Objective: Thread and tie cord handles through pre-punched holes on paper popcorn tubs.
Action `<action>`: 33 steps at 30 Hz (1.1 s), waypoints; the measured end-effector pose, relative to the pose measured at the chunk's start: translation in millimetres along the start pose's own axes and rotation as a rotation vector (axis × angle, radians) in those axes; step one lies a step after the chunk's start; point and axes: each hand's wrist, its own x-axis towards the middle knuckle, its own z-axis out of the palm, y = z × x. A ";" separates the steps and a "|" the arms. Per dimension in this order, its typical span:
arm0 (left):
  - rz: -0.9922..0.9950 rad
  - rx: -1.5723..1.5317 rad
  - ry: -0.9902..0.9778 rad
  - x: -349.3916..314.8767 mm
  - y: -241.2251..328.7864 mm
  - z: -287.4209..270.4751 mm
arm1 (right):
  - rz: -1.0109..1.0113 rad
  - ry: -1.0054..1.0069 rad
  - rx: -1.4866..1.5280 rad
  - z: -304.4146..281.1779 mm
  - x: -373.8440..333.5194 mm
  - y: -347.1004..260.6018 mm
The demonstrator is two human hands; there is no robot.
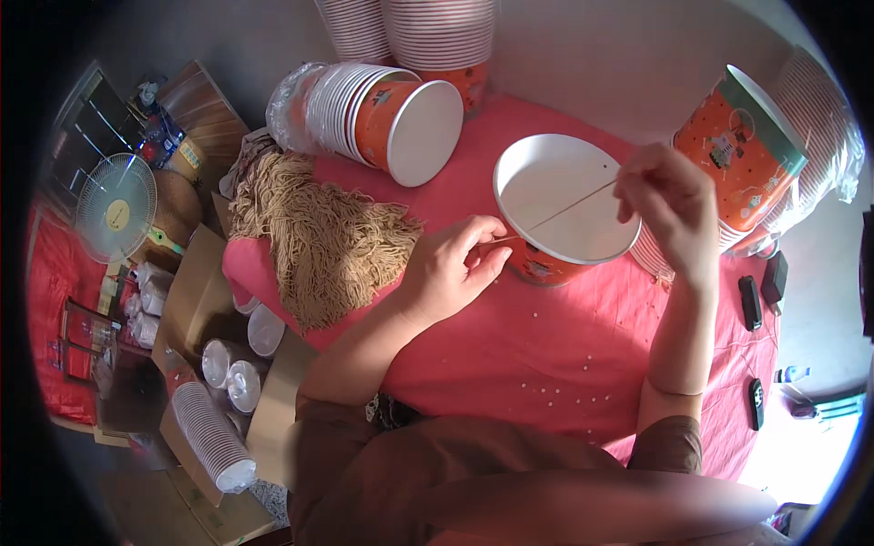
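Brown and thread-thin, a strand [574, 205] slanted across the white-lined mouth of a paper bucket [569, 232], between two hands.
In the head view, its long axis rose from the left hand [455, 264], beside the bucket's lower-left rim, rightward and up to the right hand [674, 214] at the far side. The right fingers were pinched on its upper end; the left thumb and forefinger looked slightly apart, and I could not tell whether they clamped it. A tan yarn heap [319, 237] lay left of the left hand on the pink-covered surface [492, 364].
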 end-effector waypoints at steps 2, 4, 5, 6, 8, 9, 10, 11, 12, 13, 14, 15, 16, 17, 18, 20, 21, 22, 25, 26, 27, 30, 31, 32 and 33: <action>-0.012 -0.009 -0.001 -0.9 -0.4 0.0 | -0.087 0.072 0.245 -10.5 1.2 1.6; -0.027 -0.018 0.000 -1.5 -1.7 -0.9 | -0.151 0.128 0.363 -24.3 0.8 0.5; -0.042 -0.075 0.001 -1.6 -2.9 -1.9 | -0.165 0.148 0.505 -29.6 0.7 -2.8; -0.057 -0.133 0.003 -2.0 -4.1 -3.2 | -0.236 0.117 0.613 -34.2 2.5 -7.5; -0.079 -0.174 -0.029 2.9 -2.3 -4.5 | -0.342 0.109 0.842 -55.4 -6.7 -12.6; -0.073 -0.178 -0.028 2.3 -3.6 -6.1 | -0.374 0.079 0.921 -60.9 -11.2 -17.3; -0.066 -0.184 -0.028 1.7 -4.5 -7.3 | -0.391 -0.057 0.982 -72.4 -15.2 -20.0; -0.068 -0.184 -0.026 1.3 -4.6 -8.3 | -0.434 0.130 0.949 -75.2 -21.2 -25.2; -0.120 -0.276 -0.041 1.3 -4.0 -9.5 | -0.503 0.047 0.917 -83.2 -20.5 -29.5; -0.173 -0.367 -0.057 1.0 -3.9 -10.6 | -0.521 0.118 0.888 -85.7 -24.5 -35.4; -0.174 -0.368 -0.055 0.3 -4.6 -12.2 | -0.538 0.189 0.859 -86.5 -28.8 -39.7; -0.239 -0.512 -0.101 -0.5 -5.6 -14.6 | -0.576 0.212 0.831 -84.9 -27.8 -40.7; -0.300 -0.657 -0.152 0.0 -6.0 -16.4 | -0.578 0.215 0.827 -82.1 -28.4 -41.7; -0.297 -0.658 -0.156 0.3 -7.1 -17.8 | -0.535 0.157 0.759 -77.5 -29.2 -41.5; -0.304 -0.760 -0.212 0.3 -8.7 -18.9 | -0.492 0.099 0.690 -72.6 -30.5 -40.5; -0.304 -0.864 -0.279 2.8 -8.6 -20.6 | -0.500 -0.063 0.388 -60.7 -36.4 -30.8; -0.323 -0.939 -0.303 4.5 -6.9 -20.9 | -0.452 -0.242 0.345 -58.4 -34.0 -30.6; -0.348 -1.008 -0.321 3.7 -6.8 -21.6 | -0.443 -0.358 0.256 -47.1 -26.6 -36.2; -0.312 -1.042 -0.278 -3.1 -11.4 -22.2 | -0.255 -0.466 -0.143 -30.7 -20.6 -39.4; -0.287 -1.041 -0.267 -1.5 -11.9 -19.9 | -0.265 -0.383 -0.279 -21.4 -18.8 -44.7; -0.285 -1.047 -0.277 0.0 -11.7 -17.5 | -0.195 -0.387 -0.332 -17.7 -17.7 -44.2; -0.243 -0.940 -0.243 -1.8 -5.8 -17.3 | -0.097 -0.399 -0.440 -8.7 -17.9 -35.1; -0.242 -0.925 -0.220 -1.4 -4.8 -15.4 | -0.127 -0.377 -0.577 -6.2 -18.0 -30.5; -0.240 -0.909 -0.195 -1.2 -4.0 -13.8 | -0.157 -0.354 -0.713 -4.7 -17.9 -26.6; -0.240 -0.910 -0.196 -1.1 -3.5 -12.4 | -0.156 -0.353 -0.715 -4.8 -17.5 -23.4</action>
